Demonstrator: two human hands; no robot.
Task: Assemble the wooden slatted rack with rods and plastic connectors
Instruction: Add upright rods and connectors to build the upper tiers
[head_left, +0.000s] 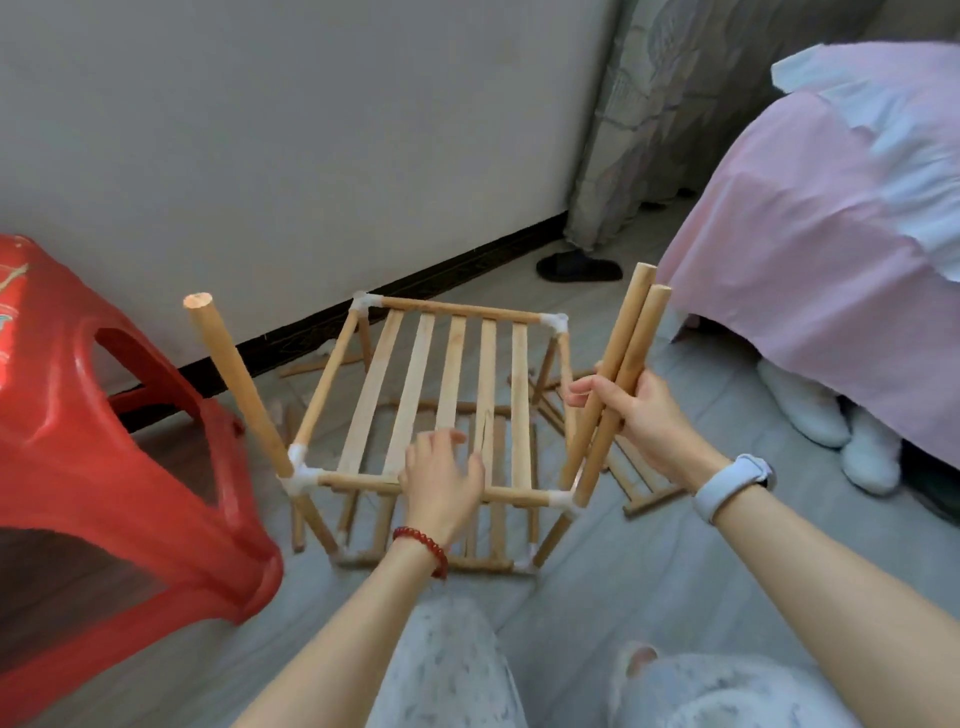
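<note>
The wooden slatted rack (415, 374) stands on the floor in front of me, two tiers joined by white plastic connectors (302, 474). One upright rod (234, 384) rises from the near left connector. My right hand (644, 415) grips two rods (618, 384) together; the lower end of one sits at the near right connector (563, 500). My left hand (441, 483) rests with relaxed fingers on the near rail and slats of the top tier.
A red plastic stool (104, 467) stands close on the left. Loose wooden pieces (649, 499) lie on the floor right of and behind the rack. A bed with a pink cover (805, 260) fills the right; a dark slipper (579, 267) lies by the wall.
</note>
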